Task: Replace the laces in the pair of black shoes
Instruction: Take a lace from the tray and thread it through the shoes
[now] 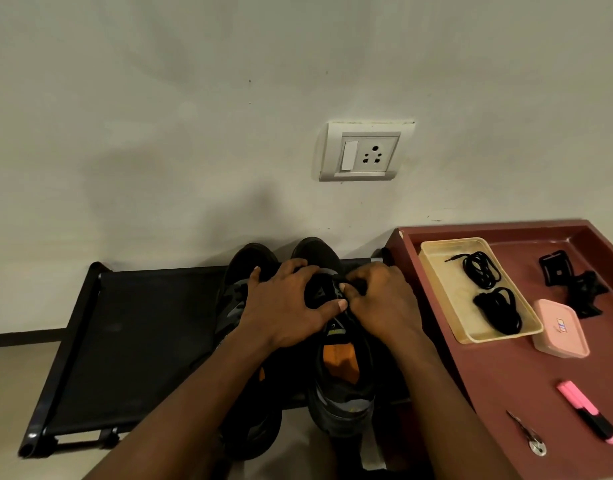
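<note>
Head view, black-and-grey shoe, orange insole, left hand fingers gripping it, right hand fingers pinching lace.

Matt black cloth rack, glossy plastic tray.

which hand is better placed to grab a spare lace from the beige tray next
Right, probably. The tray with the black laces lies just right of the right hand; the left hand holds the shoe and would have to cross over.
</note>
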### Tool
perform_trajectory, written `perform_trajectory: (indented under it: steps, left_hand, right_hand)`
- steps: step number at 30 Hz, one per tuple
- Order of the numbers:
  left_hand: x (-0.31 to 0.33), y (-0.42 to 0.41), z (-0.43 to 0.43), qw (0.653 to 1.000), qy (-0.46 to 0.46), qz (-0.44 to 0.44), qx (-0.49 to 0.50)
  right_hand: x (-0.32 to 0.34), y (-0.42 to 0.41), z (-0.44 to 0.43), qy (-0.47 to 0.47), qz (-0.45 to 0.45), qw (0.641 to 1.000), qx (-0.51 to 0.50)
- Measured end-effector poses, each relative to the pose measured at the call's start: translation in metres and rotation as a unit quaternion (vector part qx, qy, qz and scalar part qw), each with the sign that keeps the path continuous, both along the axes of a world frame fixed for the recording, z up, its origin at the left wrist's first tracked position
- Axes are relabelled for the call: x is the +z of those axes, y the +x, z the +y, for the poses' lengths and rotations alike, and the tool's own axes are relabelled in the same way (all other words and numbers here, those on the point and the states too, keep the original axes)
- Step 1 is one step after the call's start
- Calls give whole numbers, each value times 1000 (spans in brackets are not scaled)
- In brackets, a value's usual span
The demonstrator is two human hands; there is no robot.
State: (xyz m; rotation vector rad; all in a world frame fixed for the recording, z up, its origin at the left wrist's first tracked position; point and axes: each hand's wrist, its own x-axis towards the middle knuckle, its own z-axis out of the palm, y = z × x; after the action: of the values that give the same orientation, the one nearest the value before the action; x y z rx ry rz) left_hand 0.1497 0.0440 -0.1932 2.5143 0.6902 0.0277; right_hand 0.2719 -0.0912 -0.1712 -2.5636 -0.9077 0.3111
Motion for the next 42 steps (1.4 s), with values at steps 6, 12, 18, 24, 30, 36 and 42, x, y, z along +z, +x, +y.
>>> perform_trajectory:
  steps: [6,12,18,24,30,36,42]
  left_hand:
    - [2,0,-1,1000,-5,4,1]
    - [7,-2,0,1000,-21,9,2]
    - [27,-7,-13,961,-81,-251,80]
    - [45,-17,-24,849,-401,-343,11]
    - [50,-20,-14,794,-502,-332,85]
    - [48,-28,14,815,-432,-364,128]
    - [42,-37,40,804,-365,-429,191]
  right_hand:
    - [3,12,-3,193,146,969,-54]
    - [28,9,-9,292,294,909,-37]
    - [60,2,-6,377,475,795,-12]
    - [66,-13,6,445,645,620,-4]
    - [55,-3,6,513,630,579,-65]
    - [42,17,-3,548,627,537,-136]
    - [24,23,-7,466,549,662,-209]
